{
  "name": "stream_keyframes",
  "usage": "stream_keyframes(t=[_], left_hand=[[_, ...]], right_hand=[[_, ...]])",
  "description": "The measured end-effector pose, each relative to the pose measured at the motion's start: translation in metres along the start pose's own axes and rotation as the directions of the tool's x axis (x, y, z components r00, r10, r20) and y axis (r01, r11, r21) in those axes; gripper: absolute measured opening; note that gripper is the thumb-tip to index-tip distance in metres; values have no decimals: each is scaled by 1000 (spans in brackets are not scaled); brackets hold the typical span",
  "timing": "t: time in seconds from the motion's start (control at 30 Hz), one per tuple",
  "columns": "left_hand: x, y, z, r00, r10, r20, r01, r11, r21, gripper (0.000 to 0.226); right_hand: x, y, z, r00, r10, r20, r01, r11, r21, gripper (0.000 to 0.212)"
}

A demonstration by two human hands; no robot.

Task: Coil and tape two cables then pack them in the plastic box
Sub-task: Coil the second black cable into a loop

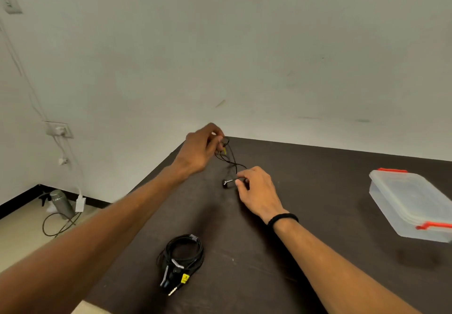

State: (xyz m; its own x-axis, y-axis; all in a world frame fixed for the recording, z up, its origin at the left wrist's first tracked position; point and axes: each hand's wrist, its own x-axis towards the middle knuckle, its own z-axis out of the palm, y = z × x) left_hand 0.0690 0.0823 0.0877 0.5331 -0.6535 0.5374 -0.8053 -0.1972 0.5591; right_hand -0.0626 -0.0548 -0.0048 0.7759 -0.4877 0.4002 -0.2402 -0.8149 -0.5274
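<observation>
A dark brown table filled the right and near part of the view, its far edge meeting a pale wall. On the right side of the table sat the clear plastic box, lid on, with red clips at its far and near ends, well apart from both hands.

The left hand reached to the far left corner of the table, fingers curled and pinching a small bunch of loops of a thin black cable lifted off the surface; a yellow tag showed among the loops. The right hand, a black band round its wrist, rested on the table just right of and nearer than the left, thumb and fingertips pinching the cable's free end beside a dark piece with a silvery part, probably an earbud, though blur made that hard to tell.

Near the front edge lay 1 coiled black cable, wound into a ring, with a yellow tag and a metal plug at its near end.

On the floor at far left stood a grey bottle beside a loose cord.
</observation>
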Motion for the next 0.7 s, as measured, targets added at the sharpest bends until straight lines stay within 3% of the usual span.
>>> stream_keyframes(t=[0.07, 0.17, 0.27, 0.33, 0.5, 0.63, 0.7], left_hand=[[9, 20, -6, 999, 0, 35, 2, 999, -39, 10], [12, 43, -4, 993, 17, 119, -20, 1000, 21, 10], [5, 59, 4, 987, 4, 159, -12, 999, 47, 9], [0, 70, 11, 976, 13, 215, -22, 999, 39, 9], [-6, 106, 34, 907, 96, 409, -126, 991, 47, 13], [-15, 131, 68, 898, 60, 437, -165, 964, 208, 15], [-28, 140, 84, 927, -15, 375, -92, 959, 267, 14]], right_hand=[[-10, 3, -5, 998, -49, 40, 51, 997, -62, 23], [-23, 10, -13, 1000, 18, 12, -17, 999, -42, 22], [-37, 12, -31, 982, 170, -81, -150, 967, 207, 32], [-49, 12, -48, 967, 223, -127, -158, 907, 391, 42], [-73, 26, -94, 967, 172, -190, -61, 875, 481, 37], [-76, 46, -111, 978, 192, -75, -109, 790, 603, 28], [-79, 52, -109, 979, 205, -6, -145, 712, 687, 30]])
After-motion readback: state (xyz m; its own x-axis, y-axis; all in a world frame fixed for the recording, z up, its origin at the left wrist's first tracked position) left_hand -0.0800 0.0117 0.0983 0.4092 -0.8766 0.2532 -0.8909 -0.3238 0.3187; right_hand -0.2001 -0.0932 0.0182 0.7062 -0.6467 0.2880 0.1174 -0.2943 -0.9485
